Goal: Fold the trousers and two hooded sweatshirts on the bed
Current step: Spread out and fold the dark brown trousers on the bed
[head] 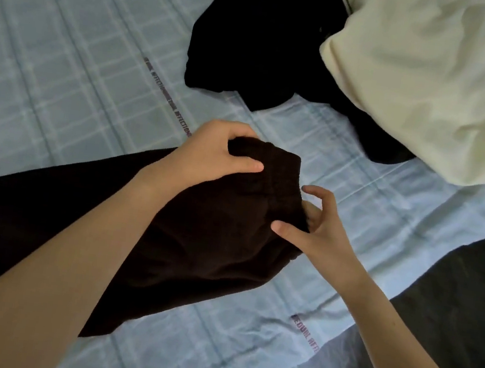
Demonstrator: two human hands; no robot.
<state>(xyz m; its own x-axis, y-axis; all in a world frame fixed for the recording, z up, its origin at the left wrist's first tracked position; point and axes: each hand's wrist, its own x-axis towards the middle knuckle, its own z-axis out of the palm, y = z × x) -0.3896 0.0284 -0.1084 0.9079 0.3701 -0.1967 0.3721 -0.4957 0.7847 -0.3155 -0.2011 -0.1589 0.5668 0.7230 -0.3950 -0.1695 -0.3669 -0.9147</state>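
Dark brown trousers [202, 240] lie across the bed from the left edge to the middle, waistband toward the centre. My left hand [211, 151] grips the far corner of the waistband. My right hand [319, 229] pinches the near corner of the waistband with thumb and fingers. A black hooded sweatshirt [255, 39] lies crumpled at the top middle. A cream hooded sweatshirt [429, 85] lies heaped at the top right, partly over the black one.
The bed is covered by a pale blue checked sheet [67, 50] with printed lettering. A dark grey cloth [468, 296] lies along the bed's right side.
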